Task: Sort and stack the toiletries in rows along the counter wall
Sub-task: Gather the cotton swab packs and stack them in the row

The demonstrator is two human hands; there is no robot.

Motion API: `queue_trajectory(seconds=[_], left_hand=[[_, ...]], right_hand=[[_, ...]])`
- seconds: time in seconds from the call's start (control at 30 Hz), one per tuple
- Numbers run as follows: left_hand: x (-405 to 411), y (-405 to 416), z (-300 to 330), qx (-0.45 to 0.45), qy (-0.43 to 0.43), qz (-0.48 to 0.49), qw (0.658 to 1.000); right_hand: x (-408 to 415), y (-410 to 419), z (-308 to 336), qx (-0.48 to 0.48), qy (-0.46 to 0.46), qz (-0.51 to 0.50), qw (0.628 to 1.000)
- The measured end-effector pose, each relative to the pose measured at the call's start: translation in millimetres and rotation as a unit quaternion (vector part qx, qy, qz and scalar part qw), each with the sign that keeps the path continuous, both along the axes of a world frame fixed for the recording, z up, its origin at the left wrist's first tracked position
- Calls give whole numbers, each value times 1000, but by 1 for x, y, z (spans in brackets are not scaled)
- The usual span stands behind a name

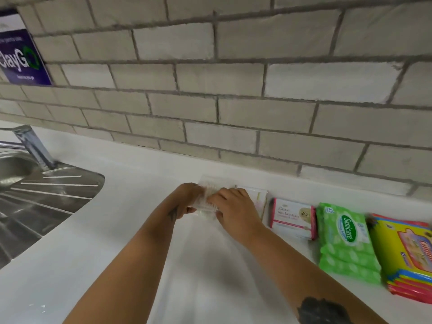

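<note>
The left hand and right hand both curl closed around a clear plastic packet (contents blurred), holding it on the white table close to the brick wall. To the right along the wall lie another clear packet, a Dove sachet stack, green Sanicare wipes and yellow packs. Bare table extends left to the sink drainboard.

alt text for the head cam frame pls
Both hands, left hand and right hand, grip a clear packet on a white counter beside a row of soap box, green wipes and yellow packs.
</note>
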State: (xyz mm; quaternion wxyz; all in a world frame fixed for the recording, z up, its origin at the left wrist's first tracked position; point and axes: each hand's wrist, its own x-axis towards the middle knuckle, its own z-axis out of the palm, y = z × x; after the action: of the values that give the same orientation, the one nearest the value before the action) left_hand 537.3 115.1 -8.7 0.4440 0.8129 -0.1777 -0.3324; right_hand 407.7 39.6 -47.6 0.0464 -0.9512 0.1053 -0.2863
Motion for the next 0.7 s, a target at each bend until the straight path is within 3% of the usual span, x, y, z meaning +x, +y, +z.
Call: queue_trajectory(seconds=[0.1, 0.37, 0.7], left_hand=[[23, -8, -19, 44, -61, -40, 996], [46, -19, -57, 62, -193, -64, 977], [49, -26, -72, 62, -197, -16, 978]], right_hand=[[19, -3, -14, 13, 35, -14, 999], [45, -8, -30, 25, 93, -15, 995], [46, -1, -29, 43, 79, -40, 995]])
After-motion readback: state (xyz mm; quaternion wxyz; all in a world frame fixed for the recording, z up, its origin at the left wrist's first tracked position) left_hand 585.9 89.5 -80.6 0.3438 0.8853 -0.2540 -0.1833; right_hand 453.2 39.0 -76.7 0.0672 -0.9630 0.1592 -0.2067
